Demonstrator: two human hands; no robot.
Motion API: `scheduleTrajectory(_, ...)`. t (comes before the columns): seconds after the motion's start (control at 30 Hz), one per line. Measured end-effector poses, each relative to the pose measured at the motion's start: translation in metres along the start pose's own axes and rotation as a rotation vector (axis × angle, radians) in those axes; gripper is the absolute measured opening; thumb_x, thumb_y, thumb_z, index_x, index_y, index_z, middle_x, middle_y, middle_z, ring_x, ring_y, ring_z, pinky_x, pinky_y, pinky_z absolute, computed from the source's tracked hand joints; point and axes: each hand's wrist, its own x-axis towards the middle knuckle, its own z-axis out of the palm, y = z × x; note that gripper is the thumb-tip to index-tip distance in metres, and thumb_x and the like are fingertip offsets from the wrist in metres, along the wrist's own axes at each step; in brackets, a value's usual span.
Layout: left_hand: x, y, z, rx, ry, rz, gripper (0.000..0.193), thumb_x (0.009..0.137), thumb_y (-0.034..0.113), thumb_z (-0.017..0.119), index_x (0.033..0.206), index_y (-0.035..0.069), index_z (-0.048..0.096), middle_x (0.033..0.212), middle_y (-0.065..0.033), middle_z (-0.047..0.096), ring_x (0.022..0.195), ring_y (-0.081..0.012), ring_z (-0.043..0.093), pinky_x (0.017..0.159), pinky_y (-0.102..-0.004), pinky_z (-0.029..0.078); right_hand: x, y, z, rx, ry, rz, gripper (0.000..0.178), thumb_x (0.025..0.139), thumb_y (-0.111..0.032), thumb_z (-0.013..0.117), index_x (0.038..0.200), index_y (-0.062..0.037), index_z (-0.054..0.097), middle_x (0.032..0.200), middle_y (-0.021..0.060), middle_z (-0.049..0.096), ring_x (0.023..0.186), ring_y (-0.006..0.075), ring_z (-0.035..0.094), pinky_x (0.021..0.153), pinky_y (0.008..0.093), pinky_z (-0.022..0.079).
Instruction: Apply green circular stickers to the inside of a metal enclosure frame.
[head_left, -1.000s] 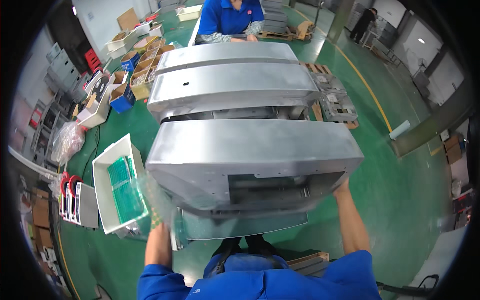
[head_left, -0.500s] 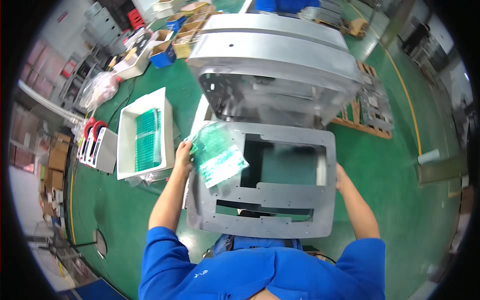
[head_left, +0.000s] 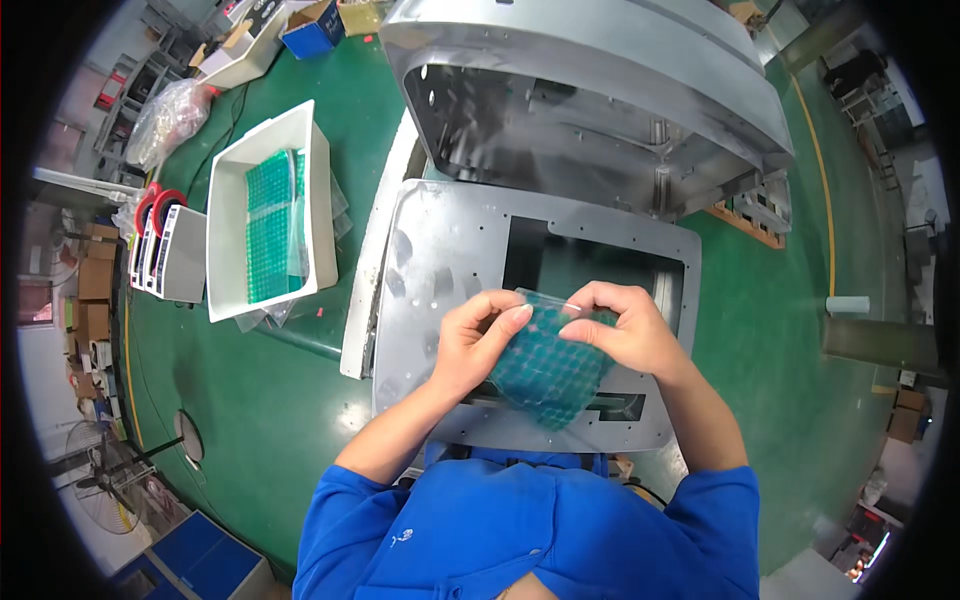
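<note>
A green sheet dotted with rows of round shapes (head_left: 550, 375), with clear plastic at its upper edge, hangs between my hands. My left hand (head_left: 472, 345) pinches the upper left corner between thumb and fingers. My right hand (head_left: 632, 330) pinches the upper right part of the same edge. The sheet hangs in front of a grey metal panel (head_left: 432, 260) with large rectangular cut-outs, and it covers part of the openings. Just beyond the panel stands a big grey metal housing (head_left: 590, 55), its open hollow side facing me.
To the left, a white bin (head_left: 322, 190) holds more green dotted sheets (head_left: 268, 235) and clear plastic. Beside it sit pale boxes with red rings (head_left: 180, 250). A pale beam (head_left: 372, 290) runs along the panel's left side. A fan (head_left: 100, 480) stands at lower left.
The sheet has moved from the panel's left side to its middle. My right hand has left the panel's right edge and now grips the sheet too. The view has shifted.
</note>
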Motion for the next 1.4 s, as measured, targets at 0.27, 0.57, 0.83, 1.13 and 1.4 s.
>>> scheduleTrajectory(0.27,0.014,-0.02,-0.001,0.18,-0.074,0.091,0.009,0.08,0.004,0.059,0.085,-0.002,0.062,0.071,-0.0047,0.059,0.06,-0.0064,0.05,0.051,-0.0191,0.037,0.029,0.018,0.009,0.287,0.067,0.017,0.015,0.079,-0.007,0.061,0.091,0.0023,0.059,0.083,0.0045,0.06,0.077,0.0086,0.056,0.071,0.0217,0.045)
scheduleTrajectory(0.57,0.026,-0.041,0.0,0.218,-0.093,-0.178,0.007,0.079,0.004,0.062,0.083,-0.001,0.063,0.073,-0.0005,0.059,0.064,-0.0036,0.05,0.055,-0.0174,0.038,0.031,0.039,0.01,0.137,0.292,0.04,0.011,0.074,-0.003,0.064,0.083,-0.0004,0.06,0.076,0.0028,0.062,0.069,0.0079,0.057,0.066,0.0225,0.046)
scheduleTrajectory(0.83,0.037,-0.059,0.005,0.267,-0.052,-0.182,0.009,0.076,0.007,0.065,0.071,0.001,0.06,0.055,0.0047,0.049,0.049,-0.0002,0.036,0.042,-0.0186,0.029,0.034,0.068,0.022,-0.277,0.552,-0.347,0.009,0.07,0.001,0.061,0.079,-0.0023,0.058,0.078,0.0072,0.062,0.071,0.02,0.059,0.064,0.0281,0.045)
scheduleTrajectory(1.13,0.044,-0.075,0.001,0.155,0.006,-0.363,0.012,0.077,0.01,0.066,0.071,0.001,0.06,0.055,0.0068,0.048,0.05,0.0003,0.035,0.043,-0.018,0.028,0.062,0.078,-0.018,-0.222,0.596,-0.198,0.007,0.072,-0.001,0.057,0.078,-0.0013,0.054,0.084,0.0086,0.057,0.072,0.0212,0.056,0.064,0.0299,0.044)
scheduleTrajectory(1.4,0.037,-0.081,0.001,0.181,-0.017,-0.365,0.014,0.078,0.014,0.066,0.072,0.002,0.06,0.054,0.0072,0.047,0.05,0.0,0.034,0.043,-0.0182,0.027,0.088,0.105,-0.051,-0.49,0.447,0.055,0.003,0.074,-0.008,0.057,0.076,-0.0061,0.058,0.078,0.0057,0.054,0.074,0.0217,0.053,0.068,0.0332,0.043)
